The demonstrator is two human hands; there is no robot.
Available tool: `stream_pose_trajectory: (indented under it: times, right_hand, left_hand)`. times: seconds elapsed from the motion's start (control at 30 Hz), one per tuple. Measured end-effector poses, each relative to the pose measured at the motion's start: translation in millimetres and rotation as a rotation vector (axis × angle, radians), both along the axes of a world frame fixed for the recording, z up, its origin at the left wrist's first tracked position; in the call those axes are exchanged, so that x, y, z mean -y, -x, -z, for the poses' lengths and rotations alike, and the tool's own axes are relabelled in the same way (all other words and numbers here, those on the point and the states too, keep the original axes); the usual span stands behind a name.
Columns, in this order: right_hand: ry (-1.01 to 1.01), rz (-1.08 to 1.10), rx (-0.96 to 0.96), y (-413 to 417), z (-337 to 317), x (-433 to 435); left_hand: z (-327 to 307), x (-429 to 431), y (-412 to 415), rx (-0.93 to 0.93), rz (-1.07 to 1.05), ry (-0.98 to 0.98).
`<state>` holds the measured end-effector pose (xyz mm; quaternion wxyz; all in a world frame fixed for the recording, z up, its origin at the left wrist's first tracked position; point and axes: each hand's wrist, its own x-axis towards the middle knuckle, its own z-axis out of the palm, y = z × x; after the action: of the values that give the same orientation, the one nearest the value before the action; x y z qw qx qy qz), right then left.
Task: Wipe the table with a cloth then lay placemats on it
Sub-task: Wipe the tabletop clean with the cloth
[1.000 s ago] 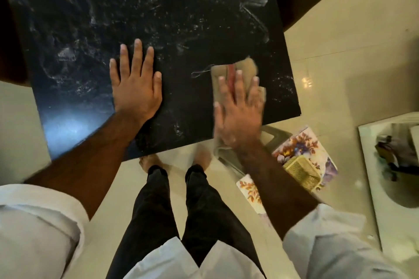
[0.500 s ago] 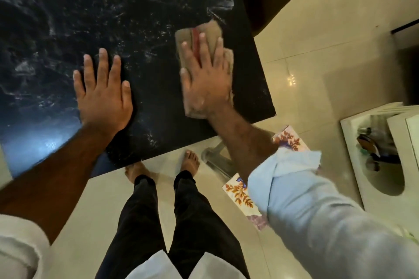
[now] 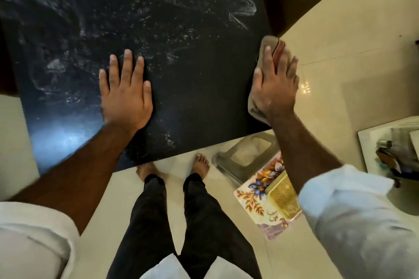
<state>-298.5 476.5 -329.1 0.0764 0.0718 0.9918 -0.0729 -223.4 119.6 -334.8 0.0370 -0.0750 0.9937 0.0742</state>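
The black marble table [image 3: 192, 18] fills the upper left of the head view, with pale smears across its top. My left hand [image 3: 125, 93] lies flat on it, fingers spread, holding nothing. My right hand [image 3: 275, 84] presses a beige cloth with a red stripe [image 3: 269, 44] at the table's right edge; the cloth hangs partly past the edge. Floral placemats [image 3: 256, 195] with a gold woven one [image 3: 284, 197] on top lie on the floor at the lower right, partly hidden by my right sleeve.
My bare feet [image 3: 199, 163] stand on the cream tiled floor [image 3: 340, 29] by the table's near edge. A grey metal table base [image 3: 244, 156] shows under the near corner. A white shelf with small items [image 3: 390, 156] is at the right edge.
My right hand has slid the cloth rightward across the table to its right edge. My left hand has stayed flat on the tabletop.
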Motion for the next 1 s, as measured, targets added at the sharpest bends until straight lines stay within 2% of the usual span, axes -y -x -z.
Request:
stream_pose_trajectory:
  times: [0.07,0.17,0.27,0.37,0.5,0.6,0.7,0.83,1.0]
  right_hand:
    - [-0.026,0.002,-0.027,21,0,24]
    - [-0.054,-0.152,-0.061,17,-4,78]
    - [0.01,-0.346,-0.041,-30,-12,136]
    - [0.045,-0.464,0.023,-100,-15,154]
    - [-0.01,-0.222,0.042,-138,-11,98]
    - [-0.076,-0.082,0.045,-105,-5,50]
    - [-0.073,-0.016,0.011,-64,1,55]
    - [-0.066,-0.096,-0.019,-50,-2,137]
    - [0.06,-0.377,0.023,-131,-15,266]
  left_hand:
    - [0,-2,0,0.002,-0.005,0.002]
    - [-2,-3,-1,0.01,-0.003,-0.004]
    - [-3,0,-1,0.014,0.004,-0.018]
    - [-5,2,-1,0.022,0.022,-0.039]
    - [-11,15,-1,0.032,0.067,-0.061]
    - [-14,38,-2,0.036,0.112,-0.057]
    - [-12,66,-3,0.043,0.099,-0.03]
    - [-9,80,-3,0.056,0.114,-0.014]
    - [-9,91,-4,0.06,0.156,-0.051]
